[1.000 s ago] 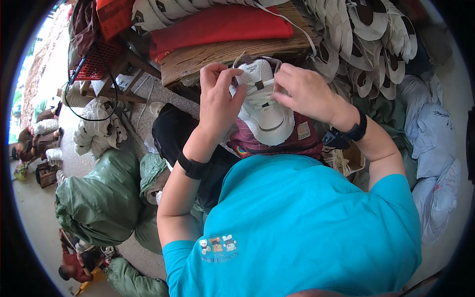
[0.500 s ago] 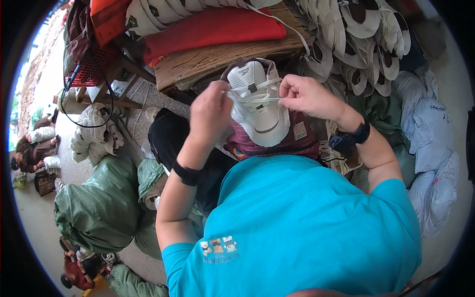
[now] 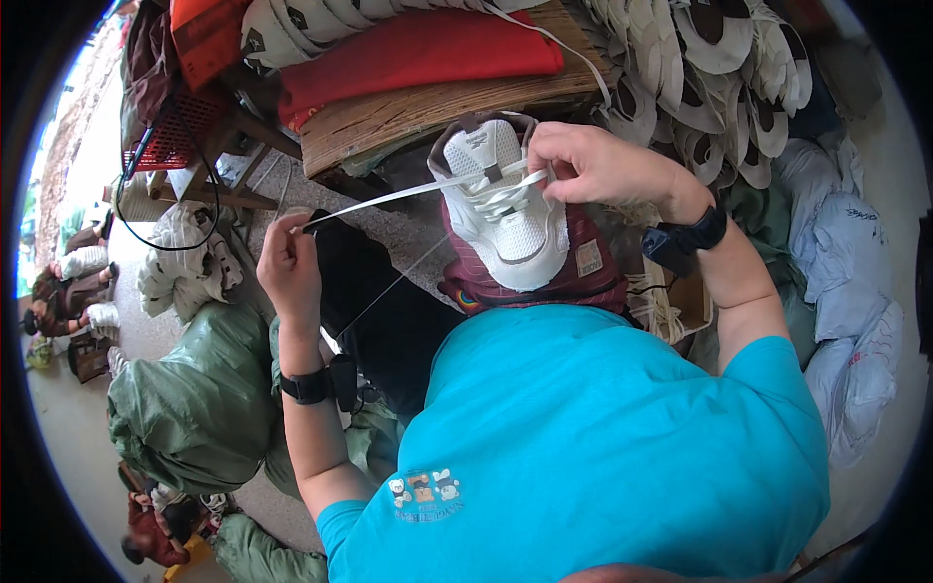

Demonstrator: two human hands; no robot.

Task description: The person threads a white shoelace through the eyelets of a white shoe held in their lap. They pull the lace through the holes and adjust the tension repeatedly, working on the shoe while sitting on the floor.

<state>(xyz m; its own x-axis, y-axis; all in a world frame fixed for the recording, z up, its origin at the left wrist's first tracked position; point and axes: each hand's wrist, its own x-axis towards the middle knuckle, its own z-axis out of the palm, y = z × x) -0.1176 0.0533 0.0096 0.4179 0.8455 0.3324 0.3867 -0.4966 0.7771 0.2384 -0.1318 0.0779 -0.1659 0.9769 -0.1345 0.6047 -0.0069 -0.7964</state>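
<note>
A white shoe upper (image 3: 517,241) rests on a maroon striped cloth item (image 3: 595,233) at my lap, toe toward me. Its white shoelace (image 3: 389,197) is partly threaded across the tongue. Out to the left, my left hand (image 3: 290,264) pinches one stretch of this lace, which runs taut back to the upper. Beside the upper's right eyelet edge, my right hand (image 3: 595,167) is closed with thumb and finger on the lace. Its fingers cover part of that edge.
Ahead stands a wooden table (image 3: 428,112) with red fabric (image 3: 428,63) and a row of white uppers. More uppers (image 3: 719,78) are piled at the far right. Green sacks (image 3: 194,408) lie left, white sacks (image 3: 846,257) right. A box of laces (image 3: 671,306) sits near my right forearm.
My left hand has moved left and slightly down, away from the upper, drawing the lace out straight. My right hand has shifted a little left and up, close against the upper's edge.
</note>
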